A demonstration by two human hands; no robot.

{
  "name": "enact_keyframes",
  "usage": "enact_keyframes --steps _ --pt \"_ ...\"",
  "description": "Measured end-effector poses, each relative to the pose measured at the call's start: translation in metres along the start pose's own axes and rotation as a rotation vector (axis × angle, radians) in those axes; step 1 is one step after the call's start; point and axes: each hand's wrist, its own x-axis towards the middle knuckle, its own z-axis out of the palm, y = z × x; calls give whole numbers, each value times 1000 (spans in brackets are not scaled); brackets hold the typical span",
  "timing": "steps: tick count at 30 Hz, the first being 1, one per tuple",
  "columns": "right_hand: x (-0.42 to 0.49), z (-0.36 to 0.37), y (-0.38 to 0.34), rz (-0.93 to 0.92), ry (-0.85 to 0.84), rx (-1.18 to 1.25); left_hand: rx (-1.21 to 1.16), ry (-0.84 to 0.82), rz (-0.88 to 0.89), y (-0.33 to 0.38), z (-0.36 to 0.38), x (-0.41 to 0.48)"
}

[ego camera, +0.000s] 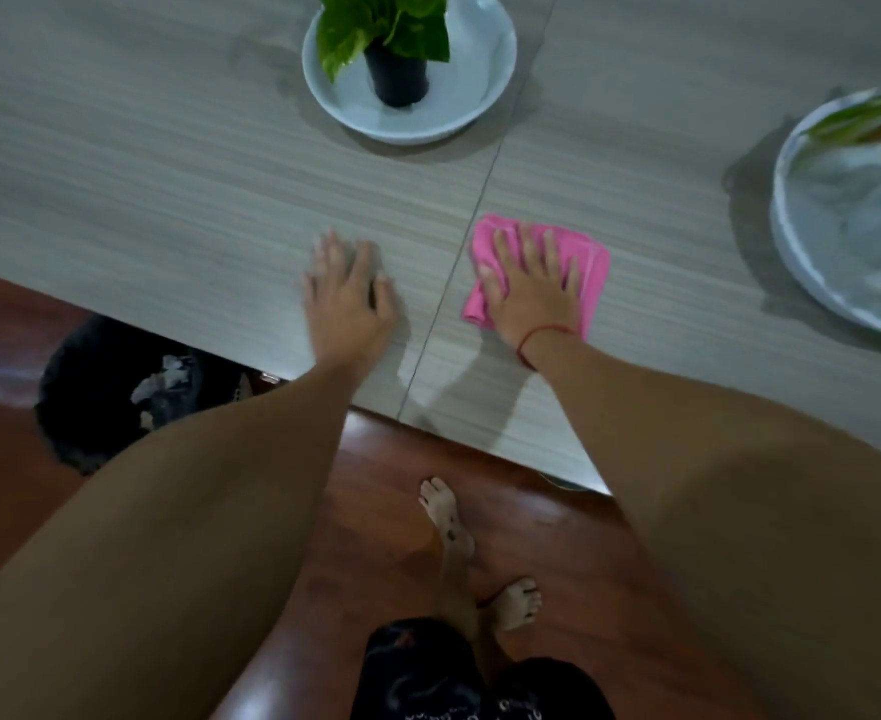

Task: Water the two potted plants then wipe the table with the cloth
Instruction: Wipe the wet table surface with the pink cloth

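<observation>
A folded pink cloth (591, 257) lies flat on the grey wood-grain table (168, 189), just right of the seam between two tabletops. My right hand (531, 283) presses down on it with fingers spread. My left hand (347, 288) rests palm-down on the bare table left of the seam, fingers apart, holding nothing. A green leafy plant (376, 28) in a black pot (399, 77) stands in a white dish (480, 59) at the far centre. A second plant (875, 116) in a large white dish (802, 241) sits at the right edge, blurred and cut off.
The table's near edge runs diagonally from left to lower right. Below it are a reddish wooden floor (402, 485), my bare feet (446, 511) and a dark bin (116, 392) with crumpled scraps under the left part of the table.
</observation>
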Motion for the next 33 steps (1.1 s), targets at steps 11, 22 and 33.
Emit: enact_keyframes --steps 11,22,33 --pt "-48 -5 77 296 80 43 48 1 -7 63 40 -32" --pt "-94 19 54 -62 51 6 10 -18 -24 73 33 -39" --pt "-82 -7 158 388 157 44 74 41 71 99 59 -70"
